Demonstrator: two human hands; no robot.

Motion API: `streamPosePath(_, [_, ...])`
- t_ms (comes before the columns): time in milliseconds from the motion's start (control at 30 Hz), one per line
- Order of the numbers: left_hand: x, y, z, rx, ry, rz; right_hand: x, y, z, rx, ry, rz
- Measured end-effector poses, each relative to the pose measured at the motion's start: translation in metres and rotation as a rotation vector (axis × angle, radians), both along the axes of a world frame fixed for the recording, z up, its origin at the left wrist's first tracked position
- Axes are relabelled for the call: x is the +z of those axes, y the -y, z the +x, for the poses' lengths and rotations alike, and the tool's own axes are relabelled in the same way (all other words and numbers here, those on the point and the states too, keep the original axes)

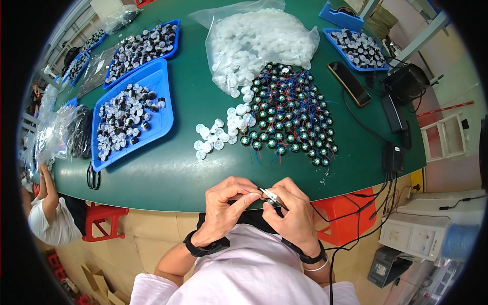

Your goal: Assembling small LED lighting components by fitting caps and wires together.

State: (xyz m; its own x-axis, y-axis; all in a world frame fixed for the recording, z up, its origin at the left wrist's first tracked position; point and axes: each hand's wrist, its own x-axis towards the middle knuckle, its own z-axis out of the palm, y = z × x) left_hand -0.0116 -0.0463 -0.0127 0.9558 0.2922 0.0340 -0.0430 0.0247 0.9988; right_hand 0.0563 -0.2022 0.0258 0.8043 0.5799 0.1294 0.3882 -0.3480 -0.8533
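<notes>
Close to my body at the table's near edge, both hands meet over small parts. My left hand (230, 203) is closed in a pinch on what looks like thin wire, its thumb pressed to the fingers. My right hand (292, 211) grips a small white pointed piece (269, 194), with something dark and green just under it; its exact kind is hard to make out. Beyond the hands lies a pile of small round black parts (290, 138) with green tops and red and blue wires. Loose white plastic caps (213, 137) lie to its left.
A clear bag of white caps (259, 40) lies at the back. Blue trays (165, 112) of assembled parts stand left, another blue tray (373, 67) back right. A phone (349, 84) lies right; cables (391, 183) hang near a red stool (343, 203). Another person (53, 218) sits left.
</notes>
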Motion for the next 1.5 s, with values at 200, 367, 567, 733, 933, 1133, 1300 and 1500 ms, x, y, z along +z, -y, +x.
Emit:
streamPosePath(200, [0.008,-0.004,0.000,0.082,-0.121,-0.468,-0.012,0.000,-0.008,-0.129,0.000,0.211])
streamPosePath(367, [0.013,-0.013,-0.003,-0.048,-0.280,-0.663,-0.001,0.007,-0.006,-0.136,-0.057,0.145])
streamPosePath(567, [0.011,-0.013,-0.004,-0.093,-0.271,-0.687,-0.002,0.003,-0.009,-0.168,0.010,0.140])
streamPosePath(733, [0.012,-0.012,-0.003,-0.084,-0.337,-0.742,-0.001,0.002,-0.012,-0.185,0.186,0.046])
streamPosePath(933, [0.012,-0.011,-0.004,-0.086,-0.320,-0.695,0.002,-0.002,-0.013,-0.188,0.243,0.006])
streamPosePath(1133, [0.011,-0.008,-0.005,-0.075,-0.289,-0.645,0.003,-0.003,-0.010,-0.173,0.258,-0.019])
streamPosePath(1300, [0.011,-0.007,-0.005,-0.077,-0.273,-0.637,0.000,-0.003,-0.010,-0.185,0.268,-0.021])
streamPosePath(1500, [0.009,-0.004,-0.005,-0.058,-0.234,-0.591,0.001,-0.002,-0.010,-0.185,0.265,-0.048])
